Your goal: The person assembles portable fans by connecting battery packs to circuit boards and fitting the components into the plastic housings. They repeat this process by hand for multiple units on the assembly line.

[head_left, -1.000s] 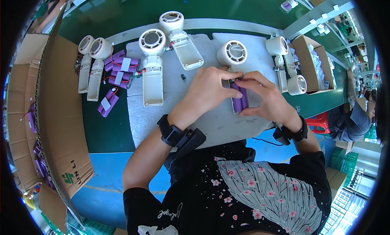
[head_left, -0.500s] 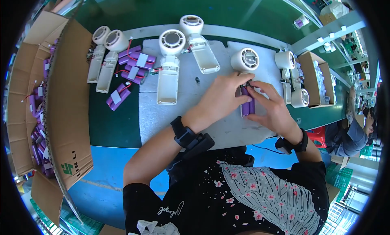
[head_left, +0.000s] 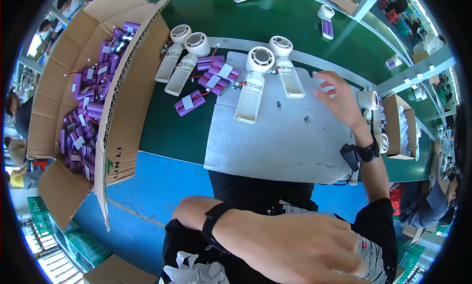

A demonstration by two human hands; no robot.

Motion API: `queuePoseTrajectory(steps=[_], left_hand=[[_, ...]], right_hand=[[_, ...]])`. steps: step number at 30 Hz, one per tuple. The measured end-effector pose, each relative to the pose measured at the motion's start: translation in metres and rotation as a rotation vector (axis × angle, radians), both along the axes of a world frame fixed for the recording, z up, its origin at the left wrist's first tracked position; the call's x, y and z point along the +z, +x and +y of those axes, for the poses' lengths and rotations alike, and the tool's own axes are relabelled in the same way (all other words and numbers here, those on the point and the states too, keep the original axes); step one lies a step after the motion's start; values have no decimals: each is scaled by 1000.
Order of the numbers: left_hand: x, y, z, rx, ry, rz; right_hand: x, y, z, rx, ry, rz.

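Observation:
My right hand (head_left: 339, 99) hovers over the far right of the pale grey mat (head_left: 275, 151), its fingers apart and loosely bent, with nothing visible in them. Close to the camera, my left hand (head_left: 295, 244) crosses in front of my chest, blurred; its fingers look loosely apart and hold nothing I can see. Left of my right hand lie two white handheld fans with open, hollow handles, a nearer fan (head_left: 250, 97) and a farther fan (head_left: 290, 77). Beyond them, across the green surface, rests a white fan with purple cells in its handle (head_left: 327, 29).
A tall cardboard box (head_left: 129, 97) full of purple battery packs (head_left: 81, 141) stands at the left. Beside it are two more fans (head_left: 181, 73) and several loose packs (head_left: 191, 103). At the right are more fans (head_left: 368, 100) and a smaller box (head_left: 393, 119). Another person (head_left: 425, 205) sits beyond.
My hands have come apart, the left drawn back toward my chest. The fan with purple cells they were on has left the mat; one now shows across the green surface. The view has swung left.

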State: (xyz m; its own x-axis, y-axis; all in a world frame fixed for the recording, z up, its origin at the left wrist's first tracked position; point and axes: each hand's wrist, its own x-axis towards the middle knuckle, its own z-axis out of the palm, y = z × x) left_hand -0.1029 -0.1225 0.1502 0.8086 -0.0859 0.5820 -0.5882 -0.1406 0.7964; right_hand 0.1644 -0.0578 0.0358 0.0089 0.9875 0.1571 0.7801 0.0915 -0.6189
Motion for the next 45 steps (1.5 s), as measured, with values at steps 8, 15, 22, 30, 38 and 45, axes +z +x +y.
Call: queuePoseTrajectory(steps=[8, 15, 22, 30, 38, 45], left_hand=[[-9, 2, -17, 325, -98, -172], [-19, 17, -19, 457, 6, -406], [-76, -33, 32, 1368, 415, 118], [-128, -63, 102, 1804, 329, 860], [-83, -63, 87, 1921, 62, 557], [-27, 7, 45, 1247, 38, 383]], right_hand=[[-48, 6, 6, 154, 62, 108], [-55, 12, 1, 133, 74, 239], [-58, 16, -4, 113, 67, 302], [-51, 9, -2, 135, 75, 303], [-48, 11, -10, 85, 107, 335], [-26, -12, -23, 375, 509, 528]])
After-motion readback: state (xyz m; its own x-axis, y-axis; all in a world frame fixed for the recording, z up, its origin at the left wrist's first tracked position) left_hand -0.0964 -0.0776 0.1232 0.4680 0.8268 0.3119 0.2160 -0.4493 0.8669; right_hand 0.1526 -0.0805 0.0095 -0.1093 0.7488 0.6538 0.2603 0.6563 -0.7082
